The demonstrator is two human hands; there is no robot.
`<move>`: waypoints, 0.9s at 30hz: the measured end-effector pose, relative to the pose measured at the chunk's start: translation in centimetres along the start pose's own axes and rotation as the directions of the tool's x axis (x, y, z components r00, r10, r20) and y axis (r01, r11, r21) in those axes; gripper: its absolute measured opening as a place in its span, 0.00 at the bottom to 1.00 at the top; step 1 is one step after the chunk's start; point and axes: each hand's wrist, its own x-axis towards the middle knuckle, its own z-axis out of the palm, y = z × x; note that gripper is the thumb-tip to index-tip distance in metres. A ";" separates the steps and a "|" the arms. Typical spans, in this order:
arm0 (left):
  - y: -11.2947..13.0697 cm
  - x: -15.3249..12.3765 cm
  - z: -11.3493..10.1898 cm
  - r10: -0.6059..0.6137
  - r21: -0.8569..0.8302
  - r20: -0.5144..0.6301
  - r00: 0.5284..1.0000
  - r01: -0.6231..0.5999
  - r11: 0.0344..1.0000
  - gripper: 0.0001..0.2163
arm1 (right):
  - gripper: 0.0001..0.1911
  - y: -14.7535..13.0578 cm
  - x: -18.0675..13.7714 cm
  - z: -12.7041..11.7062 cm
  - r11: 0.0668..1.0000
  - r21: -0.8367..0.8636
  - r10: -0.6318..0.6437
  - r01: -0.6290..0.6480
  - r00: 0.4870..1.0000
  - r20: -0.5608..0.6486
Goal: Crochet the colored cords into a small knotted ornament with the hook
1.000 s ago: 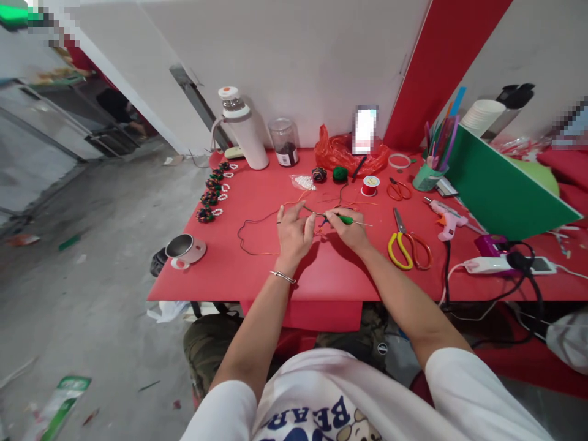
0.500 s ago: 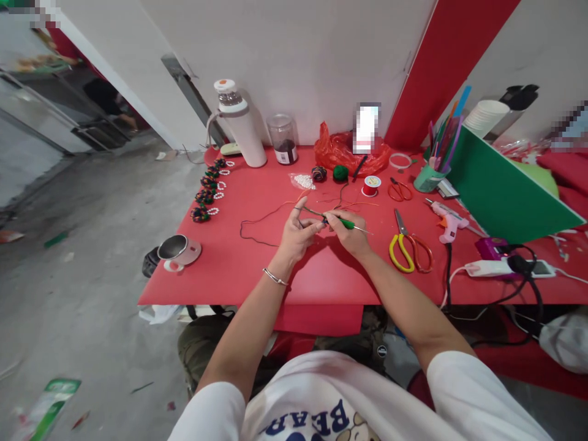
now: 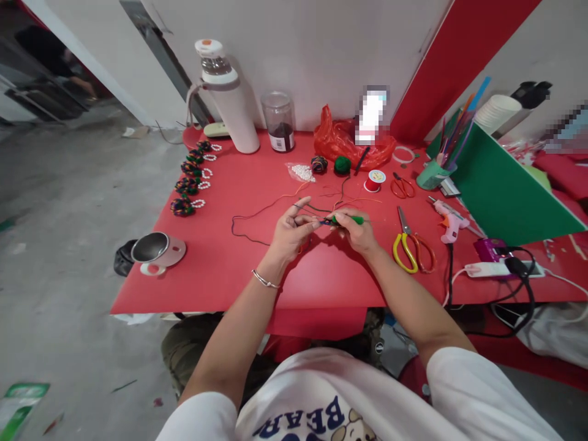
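Observation:
Over the middle of the red table, my right hand (image 3: 356, 231) grips a crochet hook by its green handle (image 3: 354, 219). Facing it, my left hand (image 3: 291, 231) pinches a small dark piece of crochet (image 3: 325, 222) between thumb and fingers, its index finger raised with yarn over it. The hook's tip meets this piece; the exact stitch is too small to make out. Loose dark and orange yarn (image 3: 235, 225) loops out to the left. Behind the hands lie a multicoloured yarn ball (image 3: 318, 164) and a green yarn ball (image 3: 342, 165).
Scissors (image 3: 406, 242), a red thread spool (image 3: 375, 180) and a pink glue gun (image 3: 449, 219) lie right. Several crocheted pieces with bead loops (image 3: 182, 206) and a mug (image 3: 159, 250) line the left. A thermos (image 3: 232, 110), jar (image 3: 279, 125) and bead bag (image 3: 301, 172) are behind.
The hook has swung more level and moved closer to the left hand's piece. The two hands remain close together; the whole view has shifted slightly.

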 end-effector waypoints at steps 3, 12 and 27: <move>-0.2 -0.3 0.2 0.080 0.137 -0.056 0.995 -0.072 0.988 0.43 | 0.16 -0.5 -0.3 0.2 0.965 -0.241 -0.111 0.099 0.993 -0.036; -0.2 -0.1 0.3 -0.075 -0.097 -0.043 0.996 0.070 0.993 0.45 | 0.19 0.5 -0.7 1.4 0.949 -0.255 -0.222 0.185 0.967 -0.125; 0.6 -0.4 -0.4 -0.108 -0.023 0.001 0.994 0.108 0.994 0.34 | 0.21 0.5 1.0 0.7 0.866 0.408 0.305 -0.289 0.952 0.029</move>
